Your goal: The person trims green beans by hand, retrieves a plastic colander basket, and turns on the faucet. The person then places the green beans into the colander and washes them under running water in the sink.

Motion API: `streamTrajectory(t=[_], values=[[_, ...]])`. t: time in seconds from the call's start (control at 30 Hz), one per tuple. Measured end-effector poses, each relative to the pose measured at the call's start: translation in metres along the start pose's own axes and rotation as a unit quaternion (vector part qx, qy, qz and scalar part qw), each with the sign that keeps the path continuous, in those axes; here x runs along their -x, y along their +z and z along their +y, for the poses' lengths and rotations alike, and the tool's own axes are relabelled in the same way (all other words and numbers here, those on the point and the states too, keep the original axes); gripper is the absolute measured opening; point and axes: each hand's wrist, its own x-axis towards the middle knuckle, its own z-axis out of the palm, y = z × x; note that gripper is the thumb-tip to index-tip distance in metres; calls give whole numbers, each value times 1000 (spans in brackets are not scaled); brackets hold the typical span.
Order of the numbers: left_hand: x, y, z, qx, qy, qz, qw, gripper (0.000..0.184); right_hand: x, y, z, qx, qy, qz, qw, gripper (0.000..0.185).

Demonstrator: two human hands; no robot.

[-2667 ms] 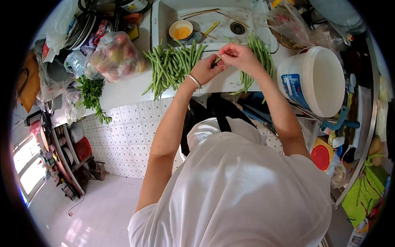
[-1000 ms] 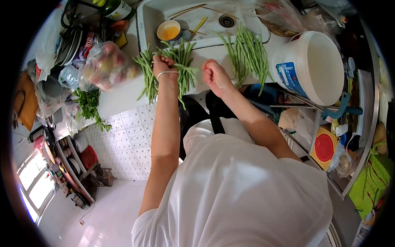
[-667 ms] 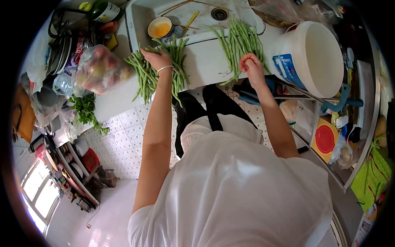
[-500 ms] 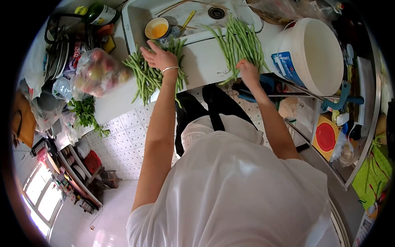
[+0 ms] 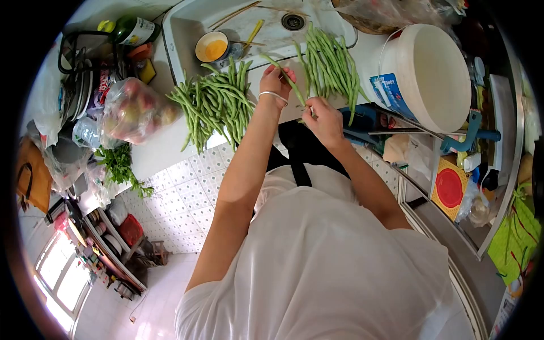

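One green bean (image 5: 292, 86) slants between my hands over the counter edge. My left hand (image 5: 276, 84), with a bracelet at the wrist, is closed on its upper part. The fingers of my right hand (image 5: 323, 118) are pinched at its lower end. To the left, a wide heap of green beans (image 5: 215, 105) lies on the counter. A second pile of beans (image 5: 331, 65), more neatly lined up, lies on the right, partly over the sink's front edge.
A white sink (image 5: 173, 39) behind the beans holds a bowl of orange liquid (image 5: 213, 47) and chopsticks. On the right a large white bucket (image 5: 436, 79) lies tilted. Bagged fruit (image 5: 133, 107) and leafy greens (image 5: 118, 164) sit on the left, near a dark green bottle (image 5: 133, 29).
My left hand has left the left heap and moved right with a bean. My right hand has shifted slightly left and lower, and now pinches that bean's end. The view has shifted a little.
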Motion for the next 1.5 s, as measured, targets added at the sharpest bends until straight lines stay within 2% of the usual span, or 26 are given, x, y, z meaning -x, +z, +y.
streamTrajectory(t=[0.07, 0.1, 0.13, 0.17, 0.2, 0.23, 0.27, 0.3, 0.43, 0.5, 0.53, 0.57, 0.63, 0.77, 0.9, 0.93, 1.0, 1.03, 1.07, 1.2, 1.27, 1.3, 1.33, 1.37, 1.47, 1.5], values=[[-9, -10, 8, 23, -43, -46, 998, 20, -3, -1, -1, -67, -1, 3, 998, 6], [-8, -12, 16, 44, -90, -93, 991, 23, -9, -3, 2, -300, 111, -60, 946, 6], [-6, -13, 23, 44, -85, -94, 991, 23, -15, -3, 4, -509, 214, -122, 824, 6], [-3, -16, 28, 50, -132, -140, 980, 25, -20, -1, 5, -510, 211, -125, 824, 6], [5, -16, 35, 55, -178, -186, 965, 28, -27, -3, 2, -595, 219, -121, 764, 7], [16, -14, 42, 55, -175, -189, 965, 28, -34, -6, -1, -674, 223, -114, 695, 8], [30, -14, 48, -56, -138, -238, 960, 30, -40, -12, -2, -677, 211, -135, 692, 8], [46, -15, 53, -166, -99, -281, 940, 34, -47, -17, -6, -677, 208, -137, 692, 8], [79, -29, 65, -276, -81, -301, 909, 35, -78, -29, -7, -613, 198, -104, 758, 13], [88, -36, 69, -273, -79, -301, 910, 35, -90, -32, -7, -479, 131, -108, 861, 18], [93, -37, 72, -276, -73, -296, 912, 35, -92, -31, -10, -316, 14, -94, 944, 23], [96, -38, 75, -280, -64, -292, 912, 34, -93, -32, -13, -317, 10, -96, 944, 23], [100, -43, 78, -296, -51, -292, 908, 34, -93, -37, -27, -93, -52, -135, 985, 18], [100, -57, 83, -312, -27, -274, 910, 32, -91, -27, -17, -22, -149, -117, 982, 16], [99, -69, 77, -308, -25, -265, 913, 30, -85, -13, -8, -82, -105, -161, 978, 16], [99, -71, 73, -323, -20, -264, 909, 30, -82, -6, -4, -183, -19, -166, 969, 14], [91, -78, 61, -389, 6, -273, 880, 27, -71, 8, 5, -279, 76, -162, 943, 13], [86, -81, 53, -390, -1, -278, 878, 27, -65, 14, 9, -527, 241, -157, 799, 12], [82, -85, 46, -371, 39, -268, 888, 25, -60, 16, 14, -721, 376, -131, 568, 14], [51, -105, 53, -399, 225, -115, 882, 20, -4, -12, 31, -706, 397, -91, 580, 18], [35, -120, 70, -527, 324, 14, 785, 25, 36, -32, 77, -636, 391, -91, 659, 21], [30, -123, 81, -614, 352, 75, 702, 28, 50, -44, 95, -625, 429, -45, 650, 20], [27, -125, 87, -634, 371, 105, 670, 28, 62, -53, 112, -580, 461, 20, 671, 19], [26, -125, 92, -715, 382, 140, 568, 29, 74, -60, 129, -530, 492, 84, 686, 18], [17, -123, 91, -746, 351, 133, 550, 33, 102, -51, 203, -453, 496, 198, 714, 10], [14, -124, 86, -756, 390, 152, 503, 38, 107, -48, 232, -452, 498, 205, 711, 10]])
